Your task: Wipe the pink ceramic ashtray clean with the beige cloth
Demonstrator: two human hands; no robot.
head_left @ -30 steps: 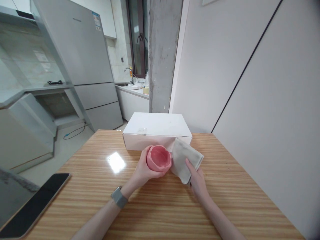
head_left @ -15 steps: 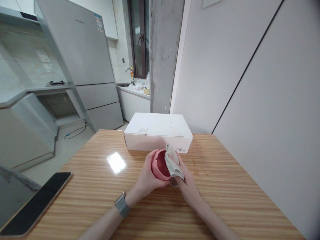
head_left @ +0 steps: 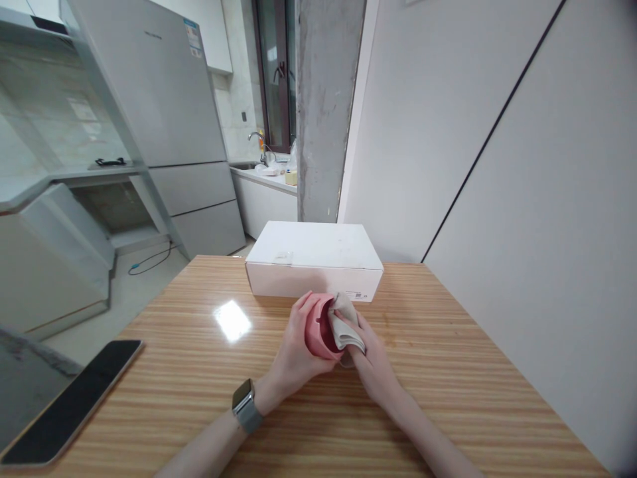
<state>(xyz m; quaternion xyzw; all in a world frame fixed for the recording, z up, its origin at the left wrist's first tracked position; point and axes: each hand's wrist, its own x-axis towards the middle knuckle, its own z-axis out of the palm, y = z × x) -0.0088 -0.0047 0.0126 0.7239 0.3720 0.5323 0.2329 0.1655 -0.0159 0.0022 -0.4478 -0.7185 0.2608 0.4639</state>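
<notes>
My left hand [head_left: 297, 345] is wrapped round the outside of a pink round container [head_left: 314, 330] with a notch in its rim. The container is tilted, its open mouth turned to the right. In my right hand [head_left: 372, 362] is a folded light grey cloth [head_left: 347, 330], pinched between thumb and fingers. Part of the cloth lies over the container's right rim and reaches into its mouth. The cloth hides most of the inside, and some right fingertips are out of sight behind it. A watch with a grey band [head_left: 247, 406] is on my left wrist.
A white closed box [head_left: 313, 282] stands on the wooden table [head_left: 448, 385] just beyond my hands. At the table's left edge lies a flat dark slab [head_left: 74, 401] that looks like a phone or tablet. A pale wall [head_left: 522, 252] runs along the right side.
The pink container has turned further to the right, showing more of its outer side. My left wrist has rolled so the watch face shows. The cloth sits a little deeper at the mouth.
</notes>
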